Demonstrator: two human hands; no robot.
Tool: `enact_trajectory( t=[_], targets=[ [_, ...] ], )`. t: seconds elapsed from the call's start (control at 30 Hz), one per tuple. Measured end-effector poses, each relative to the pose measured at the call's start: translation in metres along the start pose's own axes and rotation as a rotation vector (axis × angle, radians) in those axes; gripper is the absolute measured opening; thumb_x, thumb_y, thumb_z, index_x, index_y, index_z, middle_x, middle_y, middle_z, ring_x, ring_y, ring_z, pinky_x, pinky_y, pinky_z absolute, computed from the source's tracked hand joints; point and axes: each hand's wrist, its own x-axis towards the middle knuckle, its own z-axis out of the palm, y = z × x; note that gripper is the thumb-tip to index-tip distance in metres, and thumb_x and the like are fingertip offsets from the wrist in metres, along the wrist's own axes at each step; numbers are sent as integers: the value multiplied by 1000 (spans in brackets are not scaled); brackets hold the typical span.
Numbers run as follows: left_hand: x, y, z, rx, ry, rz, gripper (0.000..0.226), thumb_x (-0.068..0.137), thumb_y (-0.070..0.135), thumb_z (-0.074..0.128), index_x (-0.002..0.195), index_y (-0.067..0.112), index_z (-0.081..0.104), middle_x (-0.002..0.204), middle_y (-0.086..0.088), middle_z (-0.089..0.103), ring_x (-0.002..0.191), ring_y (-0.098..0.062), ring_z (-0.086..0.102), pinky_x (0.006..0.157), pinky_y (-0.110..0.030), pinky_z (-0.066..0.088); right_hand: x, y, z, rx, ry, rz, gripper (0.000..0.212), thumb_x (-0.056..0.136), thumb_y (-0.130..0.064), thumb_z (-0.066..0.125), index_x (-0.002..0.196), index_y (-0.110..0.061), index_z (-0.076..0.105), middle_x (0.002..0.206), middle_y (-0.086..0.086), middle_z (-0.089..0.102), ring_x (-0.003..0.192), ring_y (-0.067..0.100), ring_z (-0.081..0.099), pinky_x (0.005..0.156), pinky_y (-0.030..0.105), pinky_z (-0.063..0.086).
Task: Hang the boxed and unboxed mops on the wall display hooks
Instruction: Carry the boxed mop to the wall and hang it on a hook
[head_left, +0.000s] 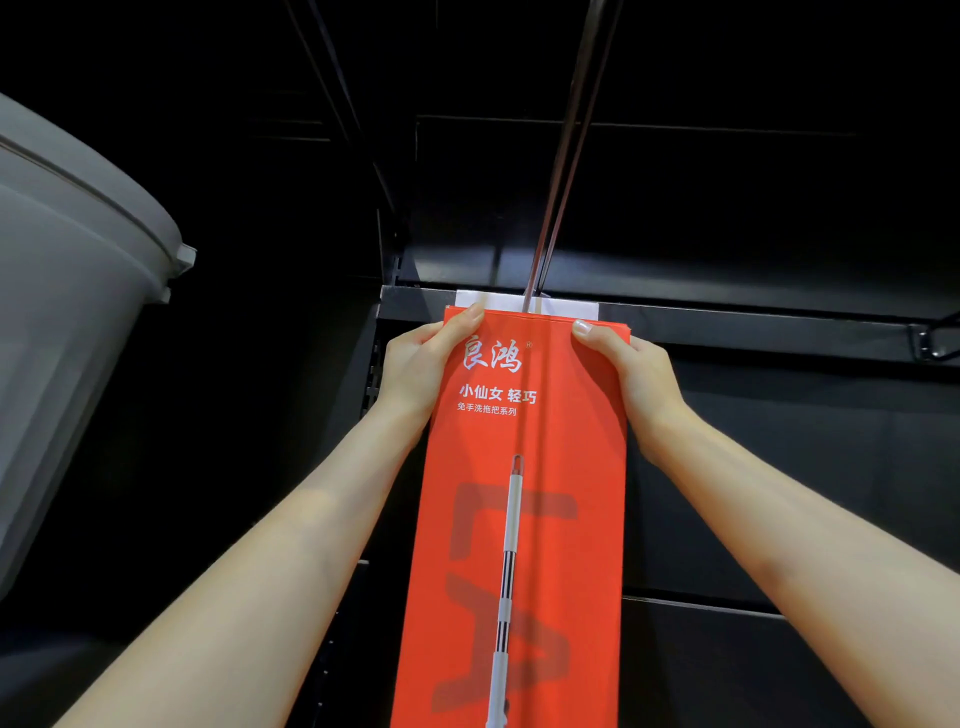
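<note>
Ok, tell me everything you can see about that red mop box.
The red mop box is tall, narrow cardboard, printed with white Chinese characters and a mop-handle picture. It stands upright against the dark shelving. The left hand and right hand grip its top corners. A metal pole rises from its top.

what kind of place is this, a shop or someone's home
Most likely a shop aisle or stockroom. Both hands hold a red retail mop box with printed branding against a black slotted display wall; a black crossbar with a paper label strip runs behind it, and a grey plastic bucket sits alongside.
</note>
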Motion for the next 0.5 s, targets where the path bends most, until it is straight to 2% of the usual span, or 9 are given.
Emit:
enact_trajectory(
  t=[0.13, 0.27, 0.4, 0.5],
  targets=[
    [4, -5, -1, 20, 10, -17, 28, 76, 45, 73, 63, 20, 74, 72, -4, 75, 63, -15, 71, 59, -23, 57, 5, 7, -1, 6, 27, -26, 13, 77, -31, 74, 75, -18, 74, 71, -2, 74, 59, 10, 68, 51, 19, 52],
    [4, -11, 1, 15, 10, -37, 30, 75, 45, 74, 61, 19, 74, 71, -3, 75, 62, -14, 71, 57, -23, 56, 7, 12, -5, -28, 56, -29, 29, 77, -32, 75, 96, -11, 71, 82, 2, 73, 64, 10, 69, 55, 21, 53],
    [5, -16, 4, 25, 1, -29, 30, 75, 45, 74, 58, 20, 74, 68, -2, 75, 59, -13, 71, 56, -21, 56, 7, 16, -10, -32, 63, -17, 27, 78, -33, 74, 93, -11, 70, 81, 2, 73, 64, 11, 68, 56, 22, 53],
    [7, -17, 4, 26, -10, -30, 30, 75, 46, 73, 67, 18, 74, 73, -4, 76, 64, -15, 71, 65, -27, 58, 9, 18, -11, -25, 60, -11, 22, 77, -33, 74, 86, -13, 71, 77, 2, 73, 63, 13, 68, 58, 23, 55]
  ],
)
